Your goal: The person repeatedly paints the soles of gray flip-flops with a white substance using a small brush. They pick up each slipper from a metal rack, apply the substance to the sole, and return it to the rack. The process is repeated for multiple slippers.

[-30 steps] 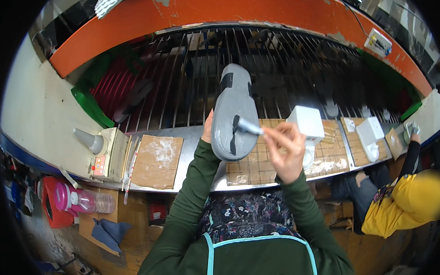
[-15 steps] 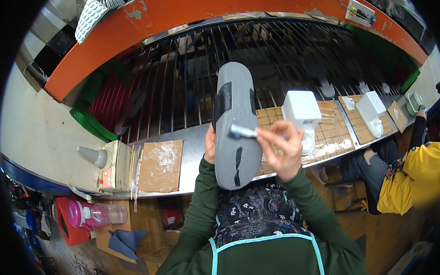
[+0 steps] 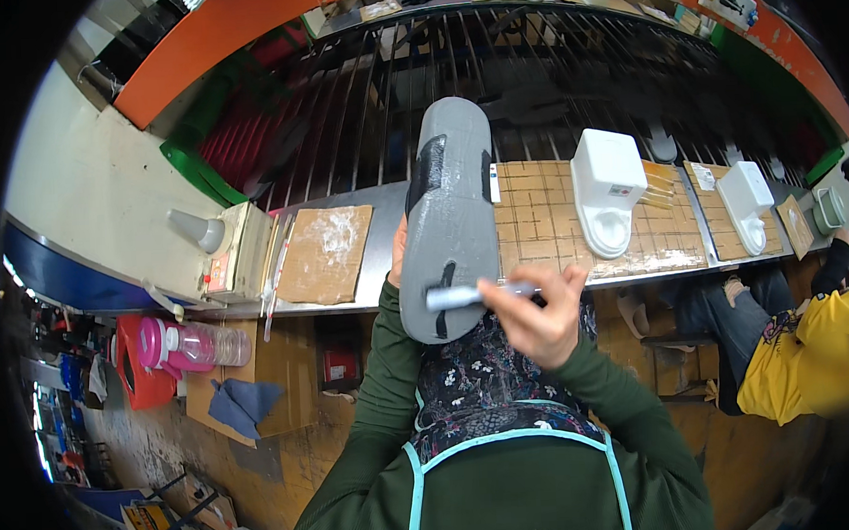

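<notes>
A long grey shoe sole is held up in front of me, its far end over the bars. Black patches mark both its edges, and a black strip lies in its near end. Around its left edge comes my left hand, closed on the sole, most of its fingers hidden behind it. My right hand pinches the handle of a small brush. The pale, blurred brush head is over the black strip at the sole's near end.
A white dispenser stands on cardboard to the right, with a second one beyond. Metal conveyor bars run behind the bench. A stained cardboard piece lies left. A co-worker in yellow sits at right.
The brush has moved from the middle of the sole down to its near end, along with my right hand. My left hand still holds the sole. The whole view has shifted.
</notes>
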`<state>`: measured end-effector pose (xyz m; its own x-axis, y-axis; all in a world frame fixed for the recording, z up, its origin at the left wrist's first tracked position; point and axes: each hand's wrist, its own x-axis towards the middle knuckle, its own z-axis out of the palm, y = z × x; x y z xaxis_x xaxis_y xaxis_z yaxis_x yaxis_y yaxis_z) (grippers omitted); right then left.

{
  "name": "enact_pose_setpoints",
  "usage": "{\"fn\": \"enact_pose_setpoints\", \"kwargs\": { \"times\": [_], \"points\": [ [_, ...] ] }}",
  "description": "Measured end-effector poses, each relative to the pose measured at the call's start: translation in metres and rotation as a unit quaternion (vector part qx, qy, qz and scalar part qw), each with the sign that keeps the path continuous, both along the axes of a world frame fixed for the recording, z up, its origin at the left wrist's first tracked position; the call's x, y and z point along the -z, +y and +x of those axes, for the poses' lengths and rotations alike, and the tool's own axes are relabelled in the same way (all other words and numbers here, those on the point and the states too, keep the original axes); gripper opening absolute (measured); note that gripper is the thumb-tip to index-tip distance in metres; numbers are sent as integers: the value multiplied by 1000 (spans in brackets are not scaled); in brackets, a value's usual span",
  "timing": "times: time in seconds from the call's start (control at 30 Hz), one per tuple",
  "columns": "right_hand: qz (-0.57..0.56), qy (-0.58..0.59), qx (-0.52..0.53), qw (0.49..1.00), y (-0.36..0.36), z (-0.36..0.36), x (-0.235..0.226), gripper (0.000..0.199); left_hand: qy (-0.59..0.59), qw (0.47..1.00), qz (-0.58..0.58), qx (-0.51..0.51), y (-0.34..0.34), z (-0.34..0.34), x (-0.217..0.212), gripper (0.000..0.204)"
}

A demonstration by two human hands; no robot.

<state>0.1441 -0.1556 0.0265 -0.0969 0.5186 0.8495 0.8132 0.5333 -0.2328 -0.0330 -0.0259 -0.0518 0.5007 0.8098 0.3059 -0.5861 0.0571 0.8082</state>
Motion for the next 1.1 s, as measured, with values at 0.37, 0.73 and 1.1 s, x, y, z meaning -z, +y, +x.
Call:
{"fn": "enact_pose_setpoints", "kwargs": {
  "times": [0.37,0.73,1.1],
  "points": [
    [1,29,106,994,18,43,4,28,-126,991,29,43,-31,7,32,54],
    [-93,73,18,993,-27,17,3,29,-138,984,-18,108,19,21,22,46],
    [-44,293,52,954,-4,50,-2,17,105,985,128,-41,-33,20,-52,58]
  ]
}}
